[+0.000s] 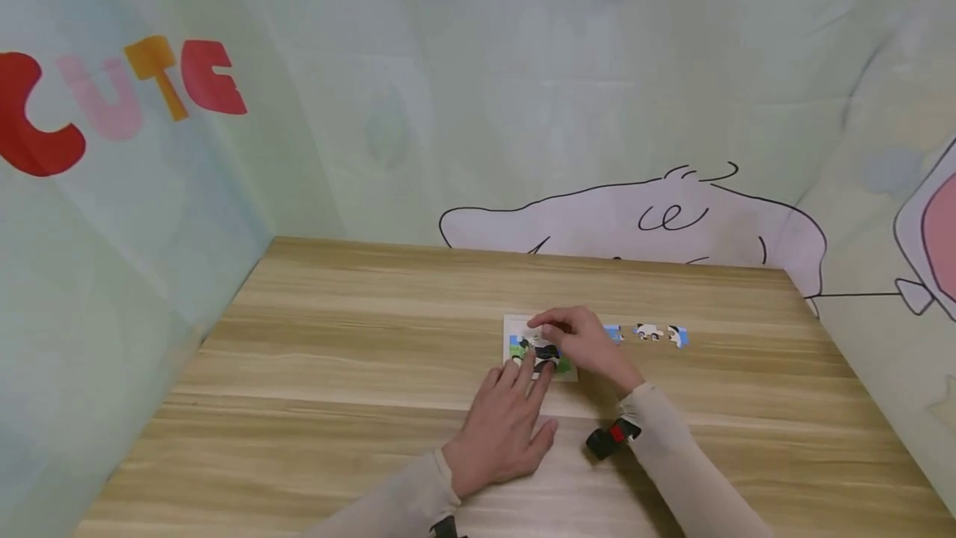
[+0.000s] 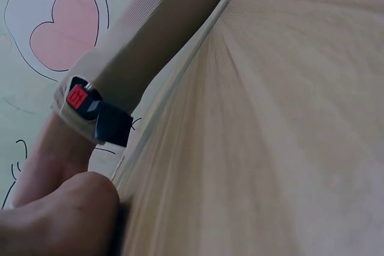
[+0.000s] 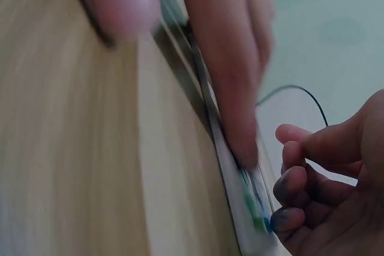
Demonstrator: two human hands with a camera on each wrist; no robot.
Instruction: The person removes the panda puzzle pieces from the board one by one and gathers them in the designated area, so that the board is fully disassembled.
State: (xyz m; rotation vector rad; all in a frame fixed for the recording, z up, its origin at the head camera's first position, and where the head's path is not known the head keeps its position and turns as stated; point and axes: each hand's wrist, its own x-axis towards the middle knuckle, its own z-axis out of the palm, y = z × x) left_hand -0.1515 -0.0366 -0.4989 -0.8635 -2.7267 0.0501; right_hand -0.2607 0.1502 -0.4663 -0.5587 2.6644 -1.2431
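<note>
The puzzle board [image 1: 514, 325] lies on the table [image 1: 336, 339], the left hand [image 1: 508, 426] at its near edge, the right hand [image 1: 590, 347] over its right part. Loose pieces [image 1: 648, 331] lie to its right, the backdrop [image 1: 523, 90] behind the table

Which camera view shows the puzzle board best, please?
The head view shows the puzzle board best, from above, so its shape and colours read clearly, though the left hand and right hand partly cover it. The right wrist view gives only a blurred, slanted strip; the left wrist view does not show it.
</note>
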